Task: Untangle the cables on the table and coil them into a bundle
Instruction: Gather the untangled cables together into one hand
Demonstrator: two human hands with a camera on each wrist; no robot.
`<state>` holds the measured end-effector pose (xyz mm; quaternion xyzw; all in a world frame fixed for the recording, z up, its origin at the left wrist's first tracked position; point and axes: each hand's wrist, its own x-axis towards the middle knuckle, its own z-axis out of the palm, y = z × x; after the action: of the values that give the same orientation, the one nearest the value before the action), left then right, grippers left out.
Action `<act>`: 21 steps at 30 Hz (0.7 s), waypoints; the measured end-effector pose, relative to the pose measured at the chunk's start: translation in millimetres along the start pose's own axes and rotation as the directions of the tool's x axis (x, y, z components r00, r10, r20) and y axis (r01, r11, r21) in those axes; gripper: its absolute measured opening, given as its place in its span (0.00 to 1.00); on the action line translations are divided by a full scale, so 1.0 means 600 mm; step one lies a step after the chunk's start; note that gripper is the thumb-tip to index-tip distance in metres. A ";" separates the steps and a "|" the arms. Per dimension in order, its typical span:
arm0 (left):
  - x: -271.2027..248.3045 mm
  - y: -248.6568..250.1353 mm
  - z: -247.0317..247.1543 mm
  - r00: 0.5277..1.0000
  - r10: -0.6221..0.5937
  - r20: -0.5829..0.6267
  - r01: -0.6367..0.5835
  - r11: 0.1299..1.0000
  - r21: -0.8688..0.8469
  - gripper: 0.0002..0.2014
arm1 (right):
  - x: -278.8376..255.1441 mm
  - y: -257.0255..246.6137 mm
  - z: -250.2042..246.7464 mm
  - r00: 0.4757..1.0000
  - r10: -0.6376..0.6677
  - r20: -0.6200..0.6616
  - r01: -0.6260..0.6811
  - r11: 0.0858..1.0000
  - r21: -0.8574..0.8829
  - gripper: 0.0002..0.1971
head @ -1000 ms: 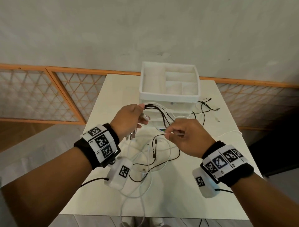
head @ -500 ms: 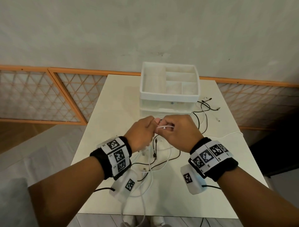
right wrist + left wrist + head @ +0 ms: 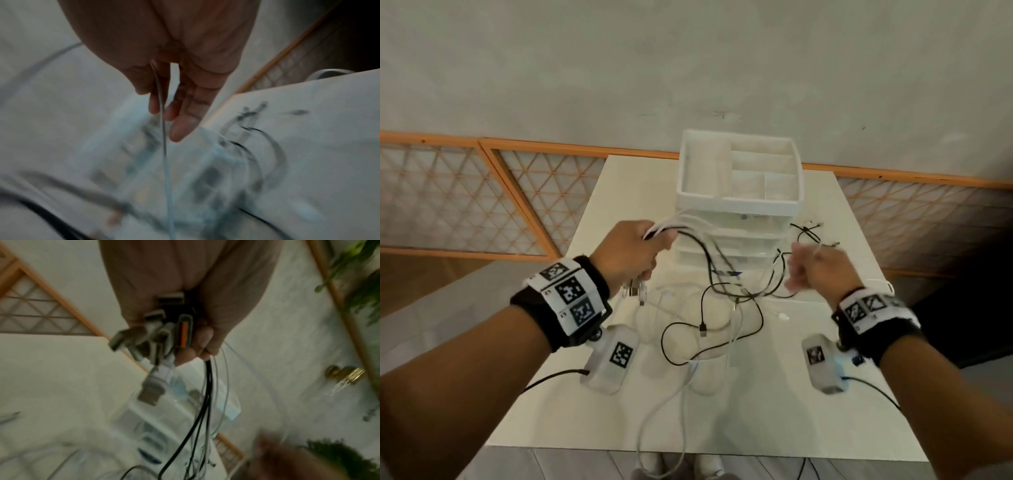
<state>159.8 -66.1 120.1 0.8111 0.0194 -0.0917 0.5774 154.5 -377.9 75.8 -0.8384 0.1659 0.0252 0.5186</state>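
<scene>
My left hand is raised above the table and grips a bunch of black and white cables. Their USB plugs stick out below the fist, as the left wrist view shows. The cables drop from the fist into a loose tangle on the table. My right hand is blurred, off to the right at about the same height. A thin white cable runs out between its thumb and forefinger, the other fingers loosely extended.
A white drawer organizer with an open compartment tray stands at the back middle. More black cable ends lie right of it. White cables hang over the front edge. A lattice screen stands left of the table.
Half a second ago both hands met over the middle of the table. Now they have pulled apart, the left up and left with the bunch, the right out to the right along a white cable.
</scene>
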 end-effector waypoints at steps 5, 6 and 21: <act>0.003 -0.058 0.022 0.965 -0.249 -0.080 0.240 0.965 -0.107 0.16 | -0.030 -0.168 -0.040 0.807 -0.431 -0.403 0.546 0.806 0.231 0.09; 0.003 -0.062 0.020 0.956 -0.276 -0.100 0.260 0.954 -0.149 0.15 | -0.024 -0.163 -0.042 0.798 -0.428 -0.424 0.534 0.828 0.171 0.07; 0.018 0.068 0.100 1.000 0.008 0.022 0.003 0.888 -0.460 0.13 | -0.080 -0.213 0.020 0.801 -0.591 0.097 0.571 0.802 0.173 0.09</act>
<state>168.5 -136.9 137.2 0.6501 0.0326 -0.0932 0.7534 149.6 -303.0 190.7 -0.8076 -0.1367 -0.0852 0.5673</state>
